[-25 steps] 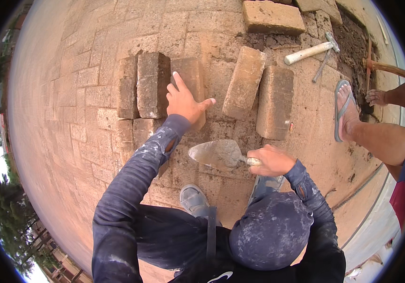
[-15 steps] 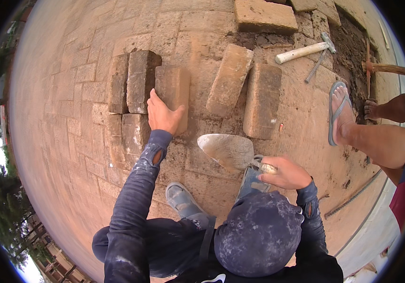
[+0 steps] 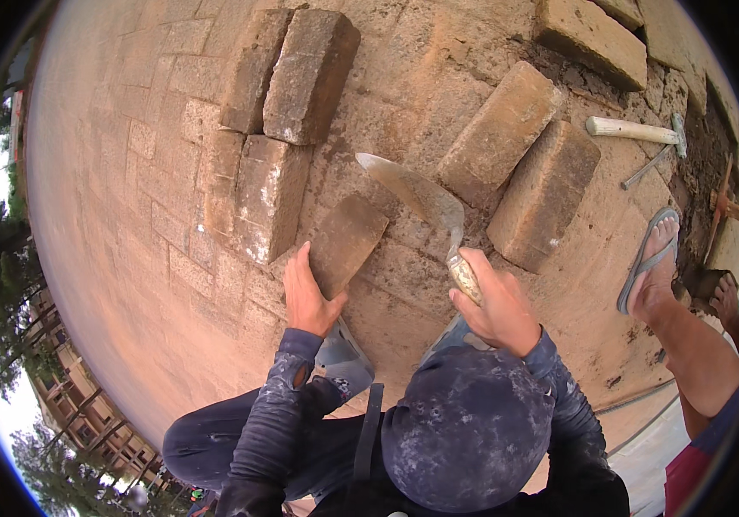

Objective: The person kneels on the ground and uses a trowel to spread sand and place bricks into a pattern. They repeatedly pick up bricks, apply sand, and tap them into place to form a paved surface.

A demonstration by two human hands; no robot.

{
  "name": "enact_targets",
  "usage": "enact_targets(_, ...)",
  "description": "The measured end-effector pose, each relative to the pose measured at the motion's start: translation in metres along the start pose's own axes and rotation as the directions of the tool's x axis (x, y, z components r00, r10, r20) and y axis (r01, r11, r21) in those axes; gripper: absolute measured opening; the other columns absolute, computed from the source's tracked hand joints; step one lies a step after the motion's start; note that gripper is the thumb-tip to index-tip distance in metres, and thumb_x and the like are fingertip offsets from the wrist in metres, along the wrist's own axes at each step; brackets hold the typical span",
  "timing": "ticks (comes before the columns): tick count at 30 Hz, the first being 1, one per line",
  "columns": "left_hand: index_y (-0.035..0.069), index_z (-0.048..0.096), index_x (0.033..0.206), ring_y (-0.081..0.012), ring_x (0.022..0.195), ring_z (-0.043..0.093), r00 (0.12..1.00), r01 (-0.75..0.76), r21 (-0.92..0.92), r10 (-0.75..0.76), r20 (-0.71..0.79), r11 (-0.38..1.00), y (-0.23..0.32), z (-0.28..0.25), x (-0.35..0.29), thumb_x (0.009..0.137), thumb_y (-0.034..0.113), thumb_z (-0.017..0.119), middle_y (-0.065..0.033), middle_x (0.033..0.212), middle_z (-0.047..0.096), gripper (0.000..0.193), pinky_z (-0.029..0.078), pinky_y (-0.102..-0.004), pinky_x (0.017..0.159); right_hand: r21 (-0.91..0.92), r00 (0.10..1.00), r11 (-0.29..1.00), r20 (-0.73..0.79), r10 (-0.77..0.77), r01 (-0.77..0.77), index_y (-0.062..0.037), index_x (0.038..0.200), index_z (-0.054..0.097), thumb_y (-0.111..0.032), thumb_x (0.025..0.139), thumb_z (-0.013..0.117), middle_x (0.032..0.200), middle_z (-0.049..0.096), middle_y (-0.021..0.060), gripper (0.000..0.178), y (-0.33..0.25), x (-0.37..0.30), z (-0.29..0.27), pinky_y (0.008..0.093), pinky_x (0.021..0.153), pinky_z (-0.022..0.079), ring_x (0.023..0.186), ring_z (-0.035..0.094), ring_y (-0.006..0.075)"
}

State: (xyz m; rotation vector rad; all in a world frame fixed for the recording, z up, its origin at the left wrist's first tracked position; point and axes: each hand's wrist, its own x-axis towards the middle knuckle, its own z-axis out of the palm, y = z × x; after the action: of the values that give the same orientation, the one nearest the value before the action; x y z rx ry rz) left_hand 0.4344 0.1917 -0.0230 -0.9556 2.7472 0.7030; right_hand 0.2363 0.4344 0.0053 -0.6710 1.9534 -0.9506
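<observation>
Fingers (image 3: 298,269) of the left hand (image 3: 309,303) are closed around the near end of a brown block (image 3: 350,241), lying along its left side, with the thumb by the near right corner. The block sits aslant in front of the shoes, right of the paired blocks (image 3: 273,194); whether its underside touches the paving (image 3: 404,280) cannot be told. With only one end gripped, the far end is probably the part to watch: a block this coarse likely weighs enough to tip the wrist, so a firm squeeze with thumb and fingers on opposite faces should serve better than a light pinch. Fingertips are safest kept above the lower edge, away from any pinch against the paving.

The right hand (image 3: 503,306) is wrapped around the handle of a trowel (image 3: 425,198), its blade pointing away and to the left, near the leaning block (image 3: 501,129). A relaxed wrist, with the blade held off to the right, would leave the left hand room to turn the brown block without knocking steel against it.
</observation>
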Motion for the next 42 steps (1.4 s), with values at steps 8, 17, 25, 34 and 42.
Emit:
enact_targets(8,0.002,0.031,0.145,-0.0402,0.12,0.045,0.995,0.088,0.062,-0.085,-0.061,0.994,0.011,0.016,0.009,0.062,0.017,0.086,-0.0218,0.129,0.047,0.101,0.032,-0.0497,0.104,-0.223,0.986,0.975,0.157,0.062,-0.026,-0.0063,0.128,0.041,-0.015,0.083,0.065,0.082,0.066,0.0252,0.052,0.03,0.0,0.051,0.0528,0.07,0.051,0.077,0.064,0.0471)
enact_targets(17,-0.002,0.034,0.143,-0.0401,0.118,0.046,0.99,0.012,0.109,0.004,-0.143,0.994,0.039,0.016,0.035,0.06,0.018,0.089,-0.0212,0.129,0.048,0.102,0.035,-0.0479,0.101,-0.252,0.934,0.936,0.197,0.298,-0.246,-0.0107,0.126,0.04,-0.015,0.082,0.063,0.082,0.066,0.0268,0.05,0.02,0.01,0.056,0.0576,0.073,0.048,0.081,0.063,0.0511)
enact_targets(25,-0.004,0.034,0.142,-0.0399,0.117,0.045,0.963,0.076,0.05,-0.06,-0.263,0.996,0.039,-0.015,0.058,0.063,0.026,0.086,-0.0218,0.125,0.046,0.099,0.037,-0.0482,0.102,-0.012,0.93,0.94,0.145,0.339,-0.341,-0.012,0.133,0.04,-0.013,0.083,0.062,0.084,0.063,0.0295,0.055,0.034,-0.025,0.07,0.0523,0.074,0.045,0.086,0.063,0.0497)
enact_targets(34,0.002,0.027,0.152,-0.0431,0.147,0.017,0.93,0.239,0.246,-0.149,-0.335,0.939,0.031,-0.002,0.076,0.067,0.042,0.088,-0.0236,0.157,0.02,0.112,0.012,-0.0637,0.117,0.053,0.952,0.958,-0.109,0.286,-0.282,-0.0109,0.134,0.042,-0.018,0.087,0.061,0.091,0.066,0.0288,0.051,-0.002,-0.005,0.072,0.0528,0.077,0.047,0.089,0.064,0.049)
enact_targets(42,0.008,0.029,0.153,-0.0406,0.149,0.016,0.898,0.282,0.282,-0.148,-0.415,0.917,0.033,0.014,0.076,0.072,0.046,0.083,-0.0218,0.161,0.017,0.104,0.007,-0.0658,0.117,0.257,0.981,0.964,-0.161,0.106,-0.062,-0.0055,0.131,0.042,-0.02,0.087,0.061,0.092,0.063,0.0315,0.05,0.013,0.029,0.092,0.0516,0.077,0.047,0.09,0.062,0.0507)
